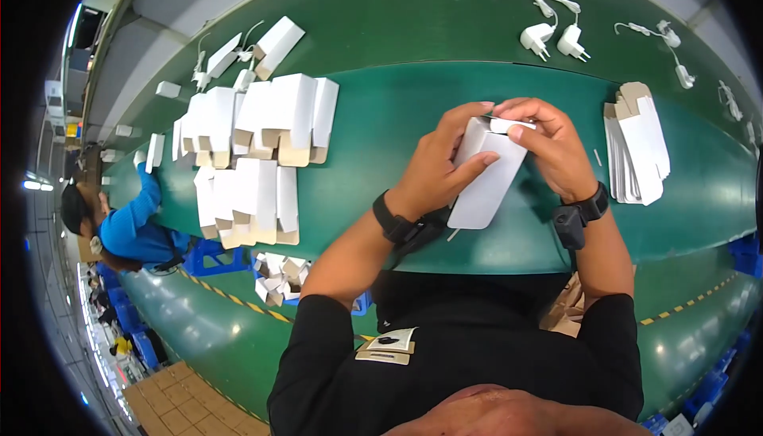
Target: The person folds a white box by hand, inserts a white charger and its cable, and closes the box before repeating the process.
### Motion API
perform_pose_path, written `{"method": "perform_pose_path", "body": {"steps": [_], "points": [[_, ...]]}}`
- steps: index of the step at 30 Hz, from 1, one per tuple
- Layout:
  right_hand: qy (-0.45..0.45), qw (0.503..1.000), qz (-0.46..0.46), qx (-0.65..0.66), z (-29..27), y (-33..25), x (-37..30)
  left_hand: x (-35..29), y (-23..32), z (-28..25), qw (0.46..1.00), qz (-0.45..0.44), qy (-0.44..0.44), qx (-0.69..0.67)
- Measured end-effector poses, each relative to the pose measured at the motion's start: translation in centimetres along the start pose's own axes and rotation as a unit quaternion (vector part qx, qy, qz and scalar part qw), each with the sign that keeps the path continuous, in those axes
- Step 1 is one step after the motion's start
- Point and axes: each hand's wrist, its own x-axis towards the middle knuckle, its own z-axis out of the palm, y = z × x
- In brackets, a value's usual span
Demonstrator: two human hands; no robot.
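Observation:
Between my hands, over the green work surface (381, 221), is a long white cardboard box (486, 189), tilted with its far end toward the upper right. My left hand (447, 162) grips the box's left side, thumb lying across the top face. At the far end, my right hand (551, 143) pinches the end flap (505, 125) with thumb and fingers. Part of the flap is hidden by the fingers. To the right lies a stack of flat, unfolded white boxes (640, 150) with brown inner sides. Several opened-out white boxes (266, 122) stand in rows to the left.
White plug adapters with cables (548, 34) lie on the raised belt (445, 23) at the back. Another person in a blue sleeve (137, 209) works at the far left. A bin of small white pieces (280, 279) stands below the table edge, near a blue stool (213, 259).

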Motion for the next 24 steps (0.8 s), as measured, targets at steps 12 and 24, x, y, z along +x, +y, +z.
{"method": "perform_pose_path", "body": {"steps": [12, 24], "points": [[-0.027, 0.999, 0.021, 0.013, -0.2, 0.3, 0.4, 0.3, -0.3, -0.7, 0.997, 0.049, -0.061, 0.027], [-0.051, 0.944, -0.198, -0.261, 0.4, 0.9, 0.8, 0.6, -1.3, -0.8, 0.986, 0.004, -0.022, -0.162]]}}
